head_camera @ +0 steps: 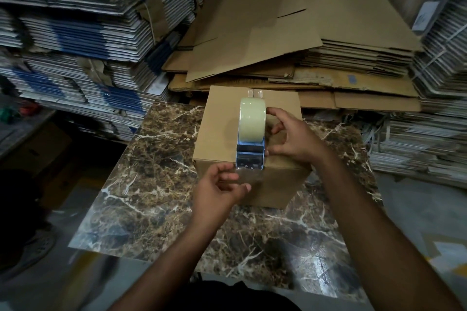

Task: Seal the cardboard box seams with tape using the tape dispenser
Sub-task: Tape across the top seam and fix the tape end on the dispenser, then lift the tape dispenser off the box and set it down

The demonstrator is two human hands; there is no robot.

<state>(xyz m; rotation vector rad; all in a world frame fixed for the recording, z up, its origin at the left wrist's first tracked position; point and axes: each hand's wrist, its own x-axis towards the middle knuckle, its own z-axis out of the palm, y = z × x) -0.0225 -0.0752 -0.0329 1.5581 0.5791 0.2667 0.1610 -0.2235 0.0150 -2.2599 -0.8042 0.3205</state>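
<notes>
Packaging storeroom — flattened carton stacks (75,33), cardboard sheets (290,33)

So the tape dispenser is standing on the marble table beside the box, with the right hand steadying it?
Not quite. The head view shows the tape dispenser standing on top of the cardboard box, not on the marble table. The right hand does steady it.

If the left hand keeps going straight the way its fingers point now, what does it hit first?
Probably the loose clear tape end hanging below the tape dispenser, at the near top edge of the cardboard box. The left hand points right, its fingertips almost there. Depth is unclear; it may already touch.
</notes>
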